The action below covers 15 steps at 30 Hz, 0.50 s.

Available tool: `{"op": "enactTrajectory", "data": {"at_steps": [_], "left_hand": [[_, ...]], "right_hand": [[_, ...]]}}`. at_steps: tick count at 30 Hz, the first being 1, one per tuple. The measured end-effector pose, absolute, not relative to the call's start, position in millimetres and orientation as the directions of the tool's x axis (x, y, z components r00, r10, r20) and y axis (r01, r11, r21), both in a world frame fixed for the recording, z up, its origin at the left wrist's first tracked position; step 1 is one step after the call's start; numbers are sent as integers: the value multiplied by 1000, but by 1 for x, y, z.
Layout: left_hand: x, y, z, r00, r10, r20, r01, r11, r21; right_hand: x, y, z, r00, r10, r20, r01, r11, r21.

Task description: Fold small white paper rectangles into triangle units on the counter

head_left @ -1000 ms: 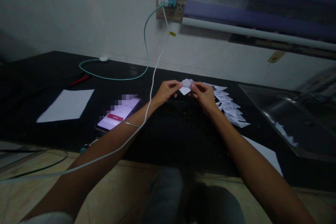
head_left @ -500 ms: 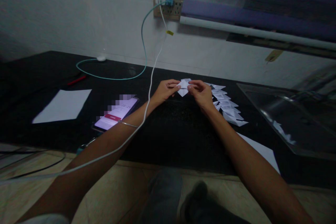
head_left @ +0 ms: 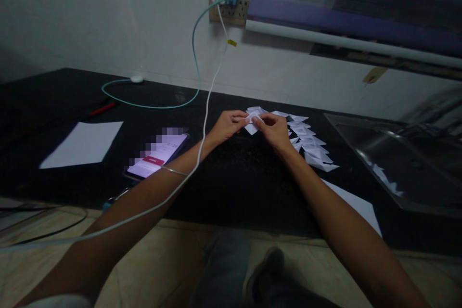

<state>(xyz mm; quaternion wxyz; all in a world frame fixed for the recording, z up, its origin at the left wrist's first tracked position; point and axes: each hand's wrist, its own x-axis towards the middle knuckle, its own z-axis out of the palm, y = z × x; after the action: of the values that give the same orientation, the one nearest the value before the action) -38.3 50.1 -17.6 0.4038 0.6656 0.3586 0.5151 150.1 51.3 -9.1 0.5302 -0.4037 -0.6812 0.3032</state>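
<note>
Probably light and easily creased, folded paper [head_left: 251, 129] is pinched by left hand [head_left: 228, 125] and right hand [head_left: 275, 131], each grip clamped on it; edges should be held gently.

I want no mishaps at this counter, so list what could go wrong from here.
The left hand and right hand both grip one small folded paper, so an uneven pull might crease or tear it. The right hand is close to the row of folded papers, so a careless move could knock them askew. The white cable crosses in front of the left forearm, so it might snag if that arm lifts.
</note>
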Motion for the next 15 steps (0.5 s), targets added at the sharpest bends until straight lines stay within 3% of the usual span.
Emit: {"op": "enactTrajectory", "data": {"at_steps": [11,15], "left_hand": [[-35,48,-16,279,896,346,62,-376,925],[-34,47,-14,308,868,389,9,-411,911]], "right_hand": [[152,55,-9,-63,861,505,302,499,-812],[148,53,-11,-173,813,556,316,581,-750]]}}
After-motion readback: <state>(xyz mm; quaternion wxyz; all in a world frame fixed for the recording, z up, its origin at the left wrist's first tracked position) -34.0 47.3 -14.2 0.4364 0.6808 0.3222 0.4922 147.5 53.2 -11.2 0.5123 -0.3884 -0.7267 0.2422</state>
